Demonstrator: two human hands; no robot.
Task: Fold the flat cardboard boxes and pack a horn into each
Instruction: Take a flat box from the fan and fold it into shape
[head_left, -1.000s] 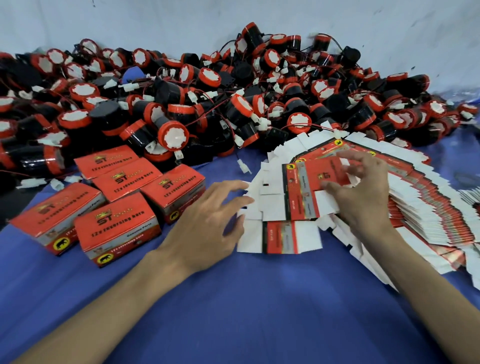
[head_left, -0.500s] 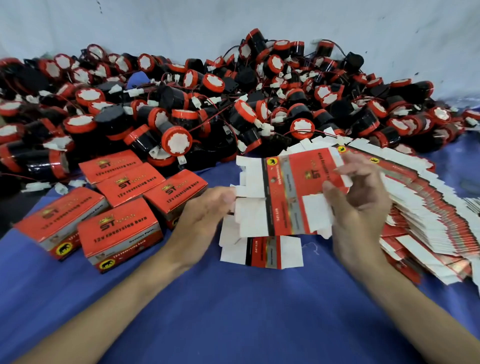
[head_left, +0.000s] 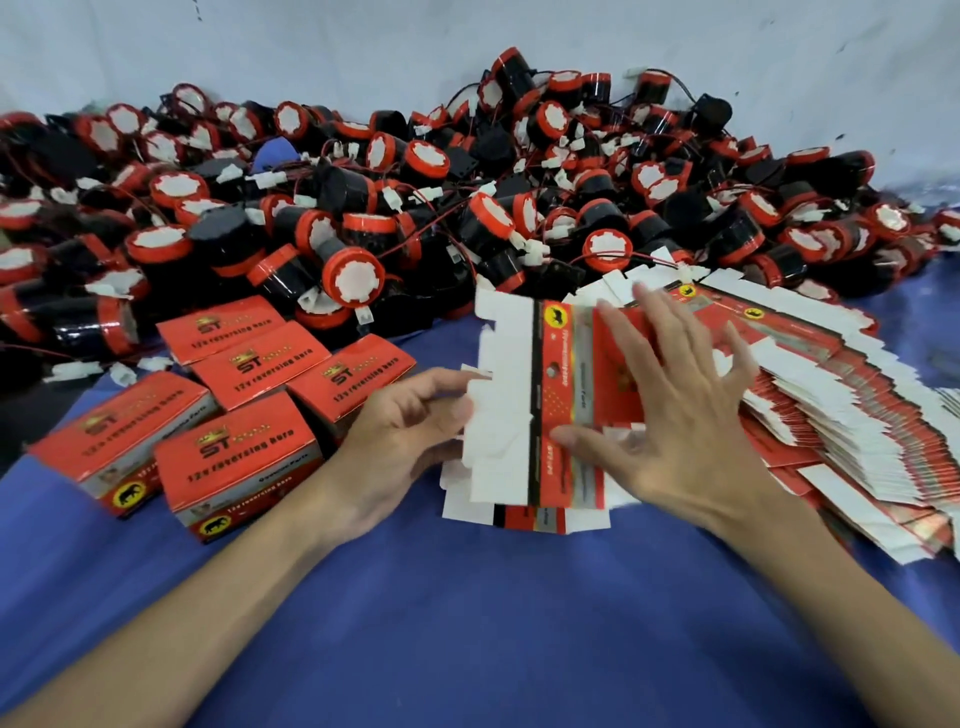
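A flat red-and-white cardboard box is raised above the blue cloth between my hands. My left hand pinches its white left flaps with curled fingers. My right hand lies spread over its red printed face, fingers straight, thumb at the lower edge. Another flat box lies on the cloth right under it. A fanned stack of flat boxes spreads to the right. A big heap of black-and-red horns with white plugs fills the back.
Several folded red boxes printed "12v reversing horn" stand at the left on the blue cloth. A white wall rises behind the horn heap. Loose white connectors lie at the far left.
My right hand lifted one flat box off the stack and brought it toward me. My left hand came across and took its left edge. My right hand's fingers have spread over the face.
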